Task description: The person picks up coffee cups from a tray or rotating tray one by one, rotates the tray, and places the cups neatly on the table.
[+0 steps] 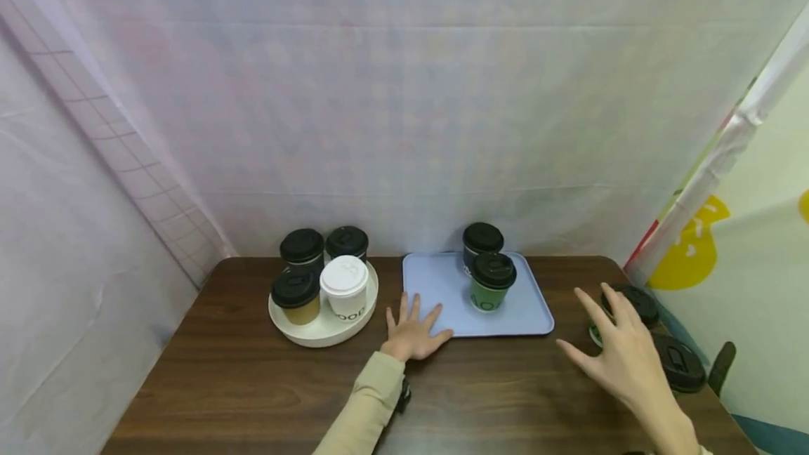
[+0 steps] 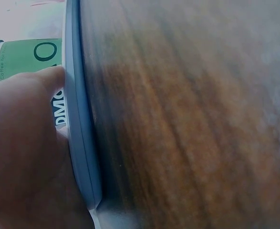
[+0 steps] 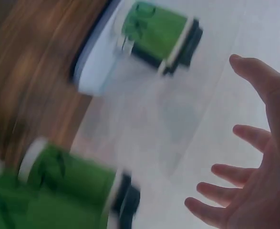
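Note:
My left hand (image 1: 412,334) rests with spread fingers on the front left corner of a pale blue tray (image 1: 436,276). In the left wrist view its thumb lies against the tray's rim (image 2: 77,119). Toward the tray's right side stand a green paper cup (image 1: 488,293) with a black lid and, behind it, a dark cup (image 1: 482,239). At the right, my right hand (image 1: 622,357) hovers with fingers apart and nothing in them. It partly hides two black-lidded cups by the table's right edge, one farther back (image 1: 635,302) and one nearer (image 1: 679,364); both bodies look green in the right wrist view.
Left of the tray, a round white tray (image 1: 322,337) carries several lidded cups, among them a white one (image 1: 345,286) and a brown one (image 1: 297,293). The brown wooden table (image 1: 480,385) meets a white curtain (image 1: 404,125) at the back.

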A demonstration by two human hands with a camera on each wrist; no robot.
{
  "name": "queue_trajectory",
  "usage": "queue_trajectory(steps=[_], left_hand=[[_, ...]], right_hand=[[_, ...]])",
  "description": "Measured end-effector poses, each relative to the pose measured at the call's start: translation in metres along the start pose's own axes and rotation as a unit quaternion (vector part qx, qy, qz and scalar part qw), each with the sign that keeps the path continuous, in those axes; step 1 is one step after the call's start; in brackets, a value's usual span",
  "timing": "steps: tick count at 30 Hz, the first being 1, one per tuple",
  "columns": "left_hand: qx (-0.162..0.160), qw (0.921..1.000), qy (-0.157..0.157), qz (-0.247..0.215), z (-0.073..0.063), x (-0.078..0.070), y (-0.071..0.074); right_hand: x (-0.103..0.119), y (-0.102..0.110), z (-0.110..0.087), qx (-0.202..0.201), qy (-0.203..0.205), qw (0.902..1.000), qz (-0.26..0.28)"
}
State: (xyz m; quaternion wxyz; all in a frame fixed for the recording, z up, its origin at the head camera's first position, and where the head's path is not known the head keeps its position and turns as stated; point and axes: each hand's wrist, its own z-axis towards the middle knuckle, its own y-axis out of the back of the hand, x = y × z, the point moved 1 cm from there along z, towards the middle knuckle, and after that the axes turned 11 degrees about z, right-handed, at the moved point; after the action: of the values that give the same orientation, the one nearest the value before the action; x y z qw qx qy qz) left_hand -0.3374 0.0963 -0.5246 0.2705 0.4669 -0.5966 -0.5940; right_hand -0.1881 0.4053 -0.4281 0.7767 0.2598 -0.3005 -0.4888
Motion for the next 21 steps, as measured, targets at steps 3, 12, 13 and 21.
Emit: queue_trajectory(steps=[3, 12, 13, 21], left_hand=[[0.000, 1.0000, -0.001, -0.003, -0.001, 0.001, 0.002], [0.001, 1.0000, 0.004, -0.005, 0.003, 0.001, -0.003], [0.002, 1.0000, 0.005, -0.004, 0.004, 0.002, -0.004], [-0.003, 1.0000, 0.007, -0.001, 0.005, 0.002, -0.006]], right_hand=[[0.010, -0.025, 0.014, 0.011, 0.007, 0.9998, 0.013], [0.013, -0.083, 0.050, 0.039, 0.008, 0.9984, 0.041], [0.013, -0.088, 0.054, 0.043, 0.008, 0.9981, 0.043], [0.013, -0.127, 0.088, 0.092, -0.002, 0.9945, 0.049]])
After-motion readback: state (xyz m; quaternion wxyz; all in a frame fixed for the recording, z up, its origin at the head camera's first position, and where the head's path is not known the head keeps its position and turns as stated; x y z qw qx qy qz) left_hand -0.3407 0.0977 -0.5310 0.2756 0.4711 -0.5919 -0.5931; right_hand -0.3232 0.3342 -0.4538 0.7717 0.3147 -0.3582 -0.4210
